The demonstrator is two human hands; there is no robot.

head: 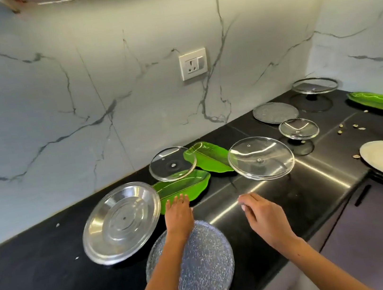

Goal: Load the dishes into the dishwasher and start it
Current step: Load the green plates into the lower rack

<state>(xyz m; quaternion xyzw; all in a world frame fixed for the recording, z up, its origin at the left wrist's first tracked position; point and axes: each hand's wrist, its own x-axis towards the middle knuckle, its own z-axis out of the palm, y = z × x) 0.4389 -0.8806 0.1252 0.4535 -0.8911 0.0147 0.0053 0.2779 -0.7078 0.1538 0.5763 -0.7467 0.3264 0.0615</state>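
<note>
Left hand reaches flat, fingers straight, touching the green tray. Right hand hovers over the counter, fingers loosely curled, holding nothing

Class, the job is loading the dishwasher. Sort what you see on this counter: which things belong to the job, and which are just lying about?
For loading:
steel plate
textured glass plate
green leaf trays
clear glass lids

Lying about:
wall socket
scattered crumbs
</note>
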